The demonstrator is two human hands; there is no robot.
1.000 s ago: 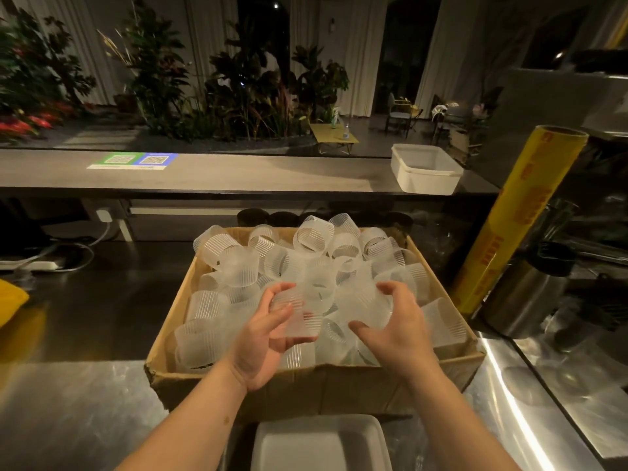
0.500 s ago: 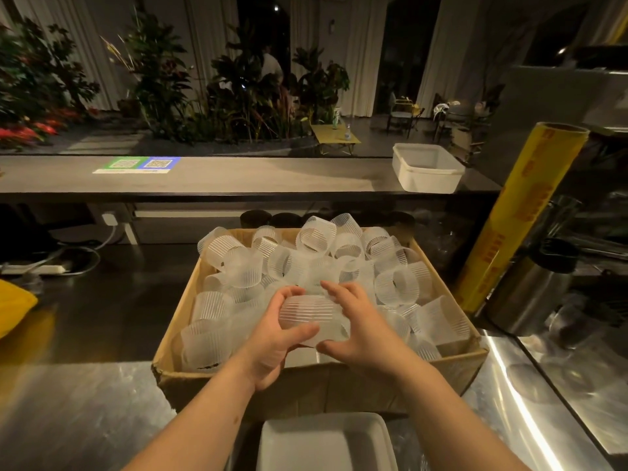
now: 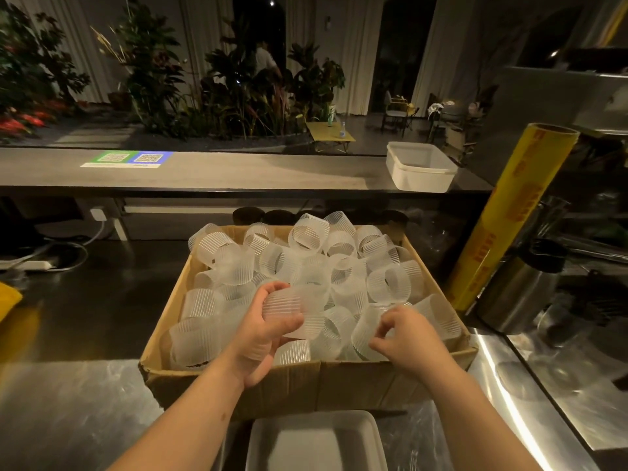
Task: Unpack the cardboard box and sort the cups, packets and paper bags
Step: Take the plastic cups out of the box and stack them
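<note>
Cardboard box (image 3: 356, 382) stands open on the steel counter (image 3: 85, 402), in the middle of the view. It is full of ribbed, translucent cups (image 3: 238, 263); they lie loose, turned in all directions, and at 12 o'clock they rise above its rim.

The left hand (image 3: 258, 341) is over the near part of the box, at about 7 o'clock from its centre; its fingers and thumb are curled round one cup (image 3: 295, 311), which lies on its side on top of the pile. The right hand (image 3: 407, 338) is at about 5 o'clock from the centre, apart from the left hand; its fingers are curled at the edge of another cup (image 3: 365, 329) close to the front wall, but whether they pinch it or only touch it I cannot tell.

At 6 o'clock from the box, just beside the front wall, there is a white tray (image 3: 316, 440), cut by the lower edge of the view. At 3 o'clock a yellow roll (image 3: 509, 215) stands tilted, and a steel jug (image 3: 516, 294) is just beside it. At 1 o'clock a white tub (image 3: 421, 168) sits on the raised ledge (image 3: 238, 175); on the same ledge, at 11 o'clock, lies a green and blue sticker (image 3: 127, 159) with square codes. At 9 o'clock, well apart from the box, a power strip (image 3: 34, 265) lies on the dark surface.
</note>
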